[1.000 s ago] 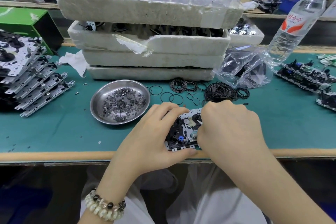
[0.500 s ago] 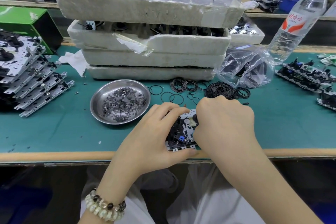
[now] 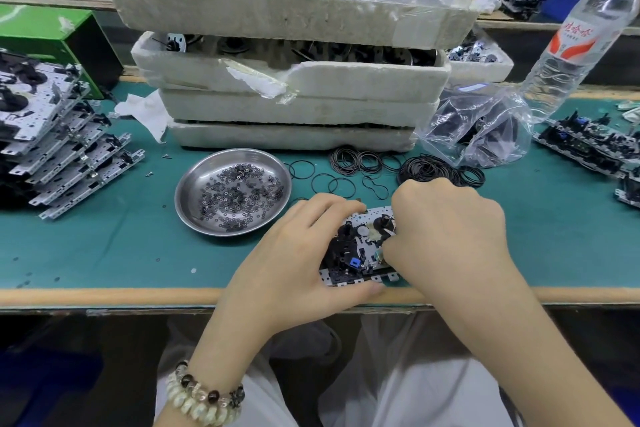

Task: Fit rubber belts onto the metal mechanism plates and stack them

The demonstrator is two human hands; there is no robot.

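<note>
Silver-grey metal mechanism plates in a slanting stack (image 3: 65,149) occupy the far left of the green-topped desk (image 3: 104,253). Next rightward stands a round stainless steel dish (image 3: 204,166) of small dark washers, with white foam trays (image 3: 294,111) piled behind it. Loose black rubber belts (image 3: 429,170) lie scattered just beyond the work position.

At the near desk edge the left hand (image 3: 294,263) grips a single metal mechanism plate with black reels (image 3: 356,253), thumb against its near edge and fingers curled over its far left corner. The plate's long axis runs left to right along the desk edge. The right hand (image 3: 446,236) covers the plate's right end, fingers bent down at the right reel. Whether they pinch a belt cannot be told, as the fingertips are largely hidden.

Further right are a clear plastic bag (image 3: 485,135), a clear water bottle with a red label (image 3: 575,45) and a row of dark mechanisms (image 3: 585,146).

Judgement: belt fitting is in hand at the right reel, directly under the right fingers. For stacking, the pile lies well to the left of the held plate, so the left hand is the nearer
</note>
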